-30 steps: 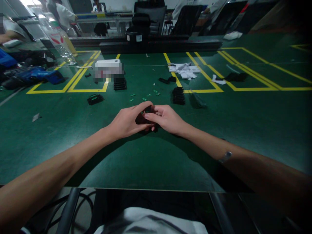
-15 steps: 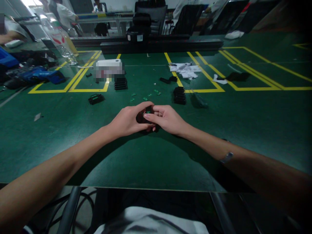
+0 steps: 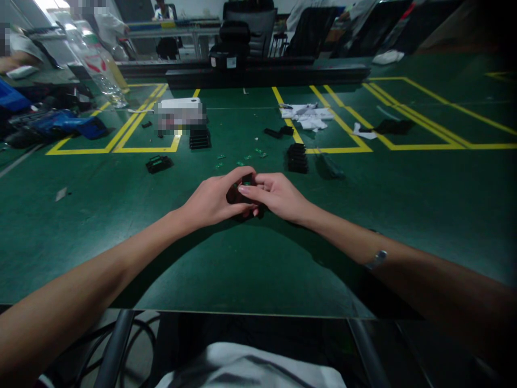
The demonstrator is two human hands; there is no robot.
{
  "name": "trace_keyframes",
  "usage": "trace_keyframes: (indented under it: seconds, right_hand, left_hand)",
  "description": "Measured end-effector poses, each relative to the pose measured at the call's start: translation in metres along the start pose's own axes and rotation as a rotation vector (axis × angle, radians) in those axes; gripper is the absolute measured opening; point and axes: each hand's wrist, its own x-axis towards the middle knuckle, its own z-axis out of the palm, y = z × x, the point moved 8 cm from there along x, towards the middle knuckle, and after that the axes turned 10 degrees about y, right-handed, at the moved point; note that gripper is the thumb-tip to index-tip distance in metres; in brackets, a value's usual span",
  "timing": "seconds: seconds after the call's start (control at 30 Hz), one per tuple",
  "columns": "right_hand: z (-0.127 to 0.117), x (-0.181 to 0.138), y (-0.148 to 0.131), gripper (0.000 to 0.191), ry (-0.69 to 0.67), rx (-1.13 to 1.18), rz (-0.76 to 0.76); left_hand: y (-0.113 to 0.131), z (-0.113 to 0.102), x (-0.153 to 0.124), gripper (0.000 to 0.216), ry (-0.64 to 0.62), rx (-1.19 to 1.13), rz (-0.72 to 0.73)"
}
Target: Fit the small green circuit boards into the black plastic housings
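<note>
Over the counter [image 3: 242, 269], a small dark part [image 3: 246, 179] lies between my left hand [image 3: 212, 196], curled around it, and my right hand [image 3: 281, 196], pinching it; both are equally near, its long axis too covered to tell.

A small black part [image 3: 247, 178] with a bit of green showing on it is held from both sides, so covered that I can't make out its outline or tilt. It sits about midway along the near edge of the table [image 3: 226, 269], set back from that edge.
</note>
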Motion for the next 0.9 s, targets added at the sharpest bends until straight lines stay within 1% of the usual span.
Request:
trace_keyframes:
  seconds: [0.13, 0.27, 0.4, 0.53, 0.67, 0.9]
  right_hand:
    - [0.0001, -0.0005, -0.0002, 0.038, 0.002, -0.004, 0.003]
    - [0.0000, -0.0015, 0.0009, 0.031, 0.005, -0.026, -0.004]
    - [-0.0005, -0.0023, 0.0014, 0.026, 0.009, -0.050, -0.008]
    - [-0.0006, -0.0020, 0.0008, 0.031, 0.008, -0.032, 0.004]
    - [-0.0003, -0.0001, 0.0019, 0.037, 0.000, 0.002, 0.009]
    - [-0.0003, 0.0017, 0.0017, 0.038, -0.003, 0.012, -0.016]
  left_hand:
    - [0.0003, -0.0012, 0.0007, 0.066, -0.002, -0.045, 0.003]
    - [0.0014, -0.0030, 0.0010, 0.067, -0.015, -0.084, 0.012]
    - [0.0036, -0.0053, 0.0012, 0.068, -0.014, -0.075, 0.038]
    - [0.0035, -0.0034, 0.0000, 0.065, -0.018, -0.050, 0.033]
    - [0.0025, -0.0009, -0.0022, 0.067, -0.003, -0.004, 0.026]
    - [0.0028, -0.0007, -0.0035, 0.066, 0.029, 0.045, 0.023]
